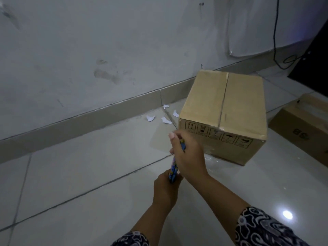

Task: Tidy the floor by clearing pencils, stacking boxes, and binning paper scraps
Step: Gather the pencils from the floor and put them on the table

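A bundle of blue patterned pencils (173, 167) is held above the tiled floor by both hands. My left hand (166, 188) grips the bundle's lower end. My right hand (187, 155) closes around its upper part. Just beyond them stands a large closed cardboard box (225, 114) with handling symbols on its side. A second, lower cardboard box (301, 125) lies at the right edge. Several white paper scraps (166, 120) lie on the floor by the skirting, left of the large box.
A flat piece of cardboard (160, 137) lies on the floor in front of the scraps. A grey wall with skirting (88, 121) runs across the back. A black cable (276, 47) hangs at the upper right beside dark furniture (314, 64).
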